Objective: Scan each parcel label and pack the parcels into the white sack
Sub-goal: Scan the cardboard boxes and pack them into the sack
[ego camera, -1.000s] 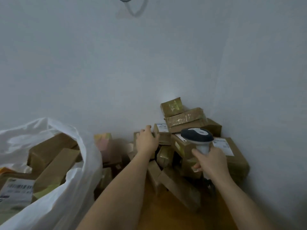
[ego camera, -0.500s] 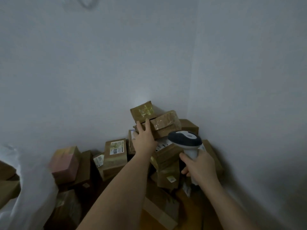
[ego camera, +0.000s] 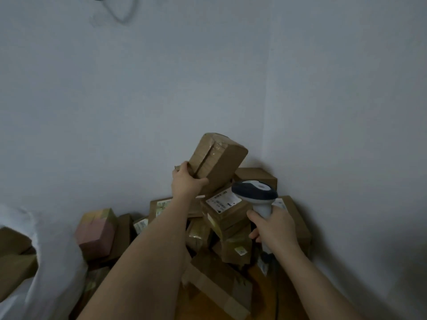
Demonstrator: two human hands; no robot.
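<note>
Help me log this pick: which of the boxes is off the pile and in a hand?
The taped brown box, tilted above the pile in the corner. The left hand grips its lower end; every other box lies in the heap. The right hand holds the scanner.

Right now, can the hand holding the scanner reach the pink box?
Probably not easily. The right hand grips the scanner, and the pink box sits far across the pile, beyond the left arm, which crosses between them.
</note>
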